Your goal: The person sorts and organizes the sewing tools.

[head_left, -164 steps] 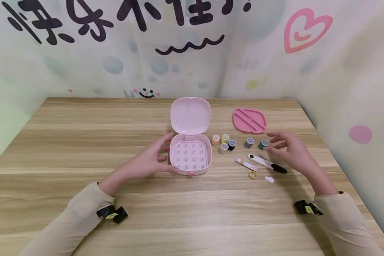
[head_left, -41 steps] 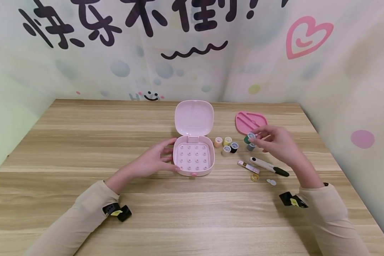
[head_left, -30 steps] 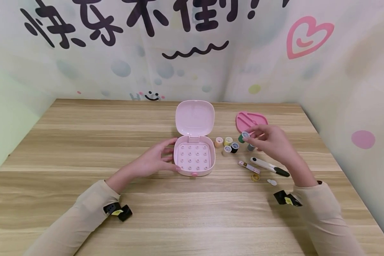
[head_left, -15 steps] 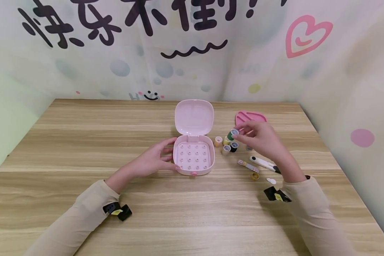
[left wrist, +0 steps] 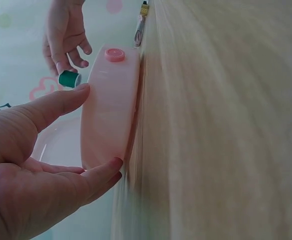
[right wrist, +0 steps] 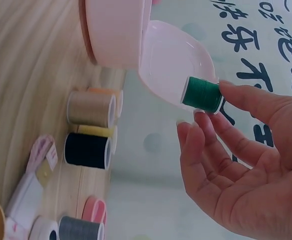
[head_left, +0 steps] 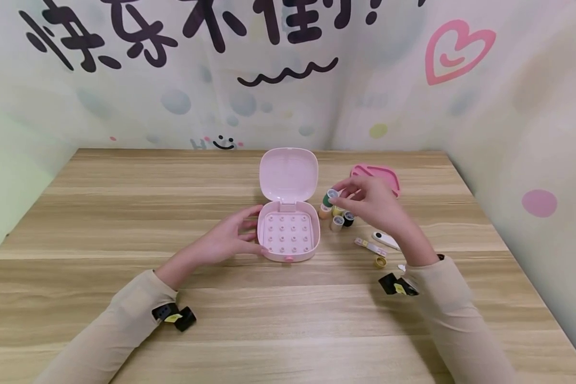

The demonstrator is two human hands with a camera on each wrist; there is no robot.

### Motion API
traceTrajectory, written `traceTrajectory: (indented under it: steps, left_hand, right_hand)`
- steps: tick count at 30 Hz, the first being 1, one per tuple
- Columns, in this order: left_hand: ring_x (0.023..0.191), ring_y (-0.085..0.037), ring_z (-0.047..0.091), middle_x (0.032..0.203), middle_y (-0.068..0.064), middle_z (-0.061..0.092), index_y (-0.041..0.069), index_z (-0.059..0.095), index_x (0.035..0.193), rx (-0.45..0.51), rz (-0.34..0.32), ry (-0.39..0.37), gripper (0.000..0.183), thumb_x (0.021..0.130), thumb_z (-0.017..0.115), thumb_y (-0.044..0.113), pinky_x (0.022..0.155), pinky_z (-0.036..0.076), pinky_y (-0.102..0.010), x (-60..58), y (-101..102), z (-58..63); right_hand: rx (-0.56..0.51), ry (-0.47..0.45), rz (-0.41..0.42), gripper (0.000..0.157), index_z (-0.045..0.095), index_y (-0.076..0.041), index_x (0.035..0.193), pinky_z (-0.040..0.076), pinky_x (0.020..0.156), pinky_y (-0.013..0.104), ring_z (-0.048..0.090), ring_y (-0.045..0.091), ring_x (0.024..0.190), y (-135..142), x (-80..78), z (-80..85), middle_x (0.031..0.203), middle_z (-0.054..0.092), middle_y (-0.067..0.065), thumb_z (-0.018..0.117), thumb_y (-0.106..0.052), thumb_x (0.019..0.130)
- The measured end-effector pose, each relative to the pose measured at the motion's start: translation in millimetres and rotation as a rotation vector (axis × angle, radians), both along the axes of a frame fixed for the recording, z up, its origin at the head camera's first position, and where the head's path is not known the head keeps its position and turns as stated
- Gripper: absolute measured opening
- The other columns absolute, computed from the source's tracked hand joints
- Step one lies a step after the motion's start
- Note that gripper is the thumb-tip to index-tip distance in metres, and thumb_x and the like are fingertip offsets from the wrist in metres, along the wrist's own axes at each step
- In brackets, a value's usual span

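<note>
My right hand pinches a green thread spool between thumb and fingertips. In the right wrist view the green spool is held clear of the table, beside the raised lid. From the head, it overlaps an orange spool at the box's right side. My left hand holds the left side of the pink sewing box, its thumb at the front corner. In the left wrist view thumb and fingers span the box wall. Rows of small pegs stand inside, bare of spools.
Beige, black, yellow and grey spools stand on the table right of the box. Nearer me lie a folded patterned strip, a gold thimble and a white-handled tool. A darker pink tray lies behind.
My right hand picked up the green spool from the far right and carried it left, past the grey spool, towards the box. My left hand stays on the box.
</note>
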State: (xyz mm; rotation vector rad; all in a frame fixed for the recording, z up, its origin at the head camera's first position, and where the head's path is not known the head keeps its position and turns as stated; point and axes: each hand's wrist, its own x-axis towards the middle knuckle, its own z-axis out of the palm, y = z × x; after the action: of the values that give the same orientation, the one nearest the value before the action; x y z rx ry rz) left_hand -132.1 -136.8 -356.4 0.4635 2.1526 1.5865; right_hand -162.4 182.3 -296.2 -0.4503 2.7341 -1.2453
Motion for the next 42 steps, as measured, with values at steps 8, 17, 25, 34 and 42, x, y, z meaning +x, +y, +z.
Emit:
traceTrajectory:
  steps: [8,17,25,34,42]
  left_hand:
    - [0.151,-0.05,0.037,0.168,-0.03,0.028,-0.009,0.025,0.162,0.013,0.0,-0.003,0.093,0.088,0.08,-0.004,0.12,0.042,-0.054,-0.6,0,-1.0]
    - [0.151,-0.051,0.037,0.166,-0.032,0.029,-0.01,0.023,0.162,0.04,-0.004,-0.018,0.092,0.087,0.077,-0.007,0.121,0.04,-0.054,-0.5,1,-3.4]
    - [0.15,-0.051,0.037,0.166,-0.032,0.029,-0.009,0.024,0.162,0.037,-0.007,-0.005,0.093,0.087,0.078,-0.007,0.12,0.042,-0.053,-0.3,0,-2.9]
    - [0.151,-0.051,0.036,0.168,-0.03,0.026,-0.008,0.021,0.164,0.019,-0.006,-0.007,0.096,0.088,0.079,-0.004,0.121,0.041,-0.054,1.1,0,0.7]
    - [0.151,-0.051,0.036,0.168,-0.029,0.026,-0.007,0.021,0.164,0.014,0.007,-0.022,0.097,0.088,0.08,-0.001,0.121,0.041,-0.054,0.8,1,-0.8]
  right_hand:
    - [0.016,-0.008,0.022,0.026,0.075,0.0,0.117,0.063,0.084,0.038,0.073,0.034,0.096,-10,-3.7,-7.5,0.108,0.073,0.017,0.077,-0.016,0.096]
    - [-0.025,-0.095,0.026,0.025,0.076,-0.001,0.116,0.06,0.079,0.031,0.068,0.035,0.103,-21,-5.7,-14.1,0.122,0.071,0.018,0.077,-0.016,0.096]
    - [-0.023,-0.079,0.022,0.024,0.078,-0.003,0.115,0.061,0.082,0.036,0.07,0.035,0.104,-27,-6.8,-21.8,0.12,0.074,0.016,0.078,-0.015,0.094]
    - [0.037,-0.055,0.034,0.024,0.079,-0.003,0.114,0.058,0.098,0.051,0.065,0.039,0.114,-33,-9.8,-25.3,0.128,0.072,0.018,0.079,-0.019,0.095]
    - [0.059,-0.043,0.032,0.023,0.079,-0.003,0.112,0.05,0.108,0.058,0.055,0.041,0.125,-36,-11.4,-29.0,0.131,0.068,0.02,0.08,-0.017,0.095]
